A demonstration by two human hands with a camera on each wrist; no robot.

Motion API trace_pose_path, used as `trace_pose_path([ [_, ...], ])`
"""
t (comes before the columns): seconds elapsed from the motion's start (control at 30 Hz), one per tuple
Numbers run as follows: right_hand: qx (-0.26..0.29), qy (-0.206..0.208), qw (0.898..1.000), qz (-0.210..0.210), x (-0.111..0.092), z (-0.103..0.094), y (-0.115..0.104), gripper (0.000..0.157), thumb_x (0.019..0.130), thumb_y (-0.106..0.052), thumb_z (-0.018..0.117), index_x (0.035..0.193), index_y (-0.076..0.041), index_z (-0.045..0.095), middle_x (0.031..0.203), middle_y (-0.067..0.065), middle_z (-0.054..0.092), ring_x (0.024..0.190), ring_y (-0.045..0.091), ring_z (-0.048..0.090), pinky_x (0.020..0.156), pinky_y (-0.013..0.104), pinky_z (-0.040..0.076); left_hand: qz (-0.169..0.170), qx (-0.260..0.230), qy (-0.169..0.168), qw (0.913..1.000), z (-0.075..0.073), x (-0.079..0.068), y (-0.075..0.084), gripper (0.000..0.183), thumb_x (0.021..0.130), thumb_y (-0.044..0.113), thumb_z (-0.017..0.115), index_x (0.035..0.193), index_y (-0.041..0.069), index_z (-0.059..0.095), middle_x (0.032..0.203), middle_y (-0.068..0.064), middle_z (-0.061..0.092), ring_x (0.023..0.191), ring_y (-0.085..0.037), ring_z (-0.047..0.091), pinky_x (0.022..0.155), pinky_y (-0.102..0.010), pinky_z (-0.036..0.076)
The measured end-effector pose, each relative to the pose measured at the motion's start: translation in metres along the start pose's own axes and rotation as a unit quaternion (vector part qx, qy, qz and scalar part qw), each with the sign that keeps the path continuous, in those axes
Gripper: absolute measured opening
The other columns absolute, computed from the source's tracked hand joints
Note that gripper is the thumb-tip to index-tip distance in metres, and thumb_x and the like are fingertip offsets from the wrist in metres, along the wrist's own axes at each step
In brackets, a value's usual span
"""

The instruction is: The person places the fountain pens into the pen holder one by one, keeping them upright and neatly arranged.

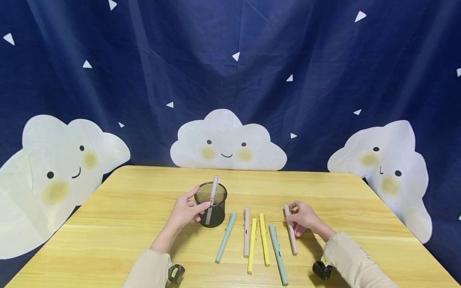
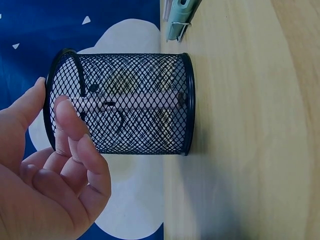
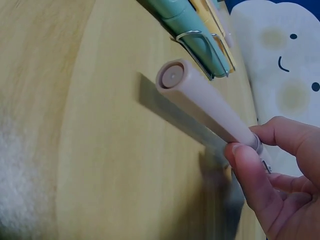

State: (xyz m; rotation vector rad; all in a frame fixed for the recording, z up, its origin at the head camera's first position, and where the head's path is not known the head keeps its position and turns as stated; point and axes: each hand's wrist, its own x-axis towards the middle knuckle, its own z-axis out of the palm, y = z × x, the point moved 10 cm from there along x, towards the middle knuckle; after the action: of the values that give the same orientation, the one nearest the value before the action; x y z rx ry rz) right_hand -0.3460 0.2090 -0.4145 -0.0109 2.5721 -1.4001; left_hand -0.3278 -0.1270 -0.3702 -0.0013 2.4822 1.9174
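Observation:
A black mesh pen cup (image 1: pixel 215 214) stands upright with a pale pink pen (image 1: pixel 214 191) leaning inside it. My left hand (image 1: pixel 185 211) holds the cup at its left side, thumb in front of the rim and index finger at the far edge; the left wrist view shows the other fingers curled by the mesh (image 2: pixel 135 130). With thumb and fingers my right hand (image 1: pixel 305 218) pinches another pale pink pen (image 1: pixel 291 232) near its middle. In the right wrist view that pen's blunt end (image 3: pixel 173 75) points away from the hand, over its shadow on the table.
Between the hands lie a teal pen (image 1: pixel 225 238), a pale pink pen (image 1: pixel 246 234), two yellow pens (image 1: pixel 252 248) and a second teal pen (image 1: pixel 278 256), roughly side by side on the wooden table (image 1: pixel 108 224). A blue curtain with clouds (image 1: pixel 230 80) hangs behind the table.

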Motion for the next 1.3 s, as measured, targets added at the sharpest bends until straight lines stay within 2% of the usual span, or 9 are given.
trace_pose_path([
  [0.2,0.006,0.007,1.0,-0.005,0.0,-0.002,-0.003,0.042,0.076,0.0,0.061,0.111,0.011,0.04,0.067,0.015,0.057,0.036,0.017,0.053,0.039,0.032,0.047,0.002,-0.005,-0.002,1.0,0.0,0.0,0.001,0.074,0.077,0.012,0.07,0.139,0.005,0.03,0.056,-0.01,0.054,0.039,-0.013,0.047,0.04,-0.023,0.035],
  [0.73,0.024,0.015,0.999,-0.015,0.002,-0.003,-0.008,0.047,0.08,-0.003,0.058,0.119,0.011,0.036,0.062,0.014,0.054,0.036,0.016,0.051,0.039,0.032,0.047,0.002,-0.003,0.0,1.0,0.0,0.0,0.001,0.074,0.077,0.012,0.07,0.139,0.006,0.031,0.055,-0.007,0.054,0.039,-0.013,0.047,0.041,-0.025,0.036],
  [1.07,0.068,0.017,0.997,-0.036,0.006,-0.006,-0.016,0.051,0.081,-0.004,0.059,0.122,0.008,0.032,0.065,0.013,0.053,0.039,0.018,0.053,0.041,0.034,0.048,0.005,-0.007,-0.001,1.0,0.001,0.0,0.001,0.073,0.077,0.01,0.069,0.139,0.004,0.03,0.056,-0.009,0.054,0.04,-0.015,0.048,0.041,-0.024,0.036],
  [1.3,0.084,0.034,0.995,-0.051,0.006,-0.008,-0.027,0.054,0.081,-0.005,0.06,0.125,0.009,0.032,0.068,0.013,0.051,0.041,0.019,0.053,0.042,0.035,0.049,0.006,-0.012,-0.002,0.9999,0.0,0.0,0.002,0.073,0.077,0.01,0.069,0.138,0.003,0.03,0.056,-0.012,0.055,0.039,-0.014,0.047,0.04,-0.023,0.034],
])
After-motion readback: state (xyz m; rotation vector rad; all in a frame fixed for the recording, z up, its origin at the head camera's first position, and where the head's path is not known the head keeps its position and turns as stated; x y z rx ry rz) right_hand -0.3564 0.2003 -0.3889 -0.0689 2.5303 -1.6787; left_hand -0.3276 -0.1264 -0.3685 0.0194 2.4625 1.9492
